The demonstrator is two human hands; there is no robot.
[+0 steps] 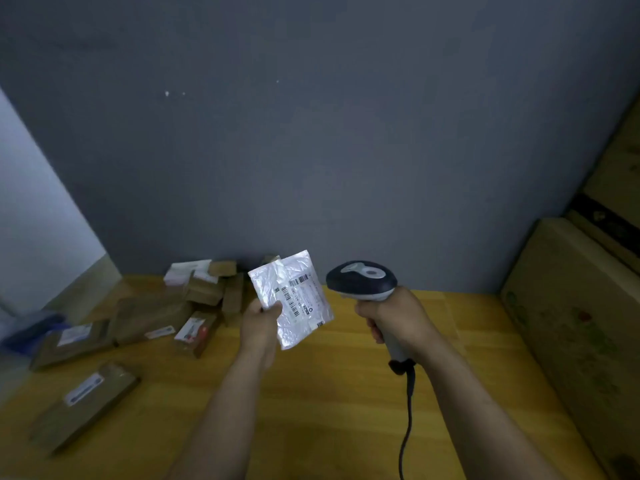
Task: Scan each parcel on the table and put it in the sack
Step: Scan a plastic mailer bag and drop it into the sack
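- Two bare hands were held up over the wooden table (pixel 329 393), in front of a plain grey wall (pixel 311 133).
- A white plastic parcel (pixel 294 299) was pinched at its left edge by the left hand (pixel 259 323), thumb on the front, fingers curled behind. It was held in the air, label and barcodes turned toward the camera.
- A handheld scanner (pixel 362 280) was gripped by the right hand (pixel 394 317), fingers wrapped tight round the handle. The dark head was held just right of the parcel, not touching it.
- A black cable (pixel 408 410) was hung from the handle's base, down toward the table's near edge.
- A bunch of brown parcels (pixel 152 317) with white labels were scattered over the table's left side and piled up near the wall.
- A big cardboard box (pixel 571 323) was parked at the right edge.
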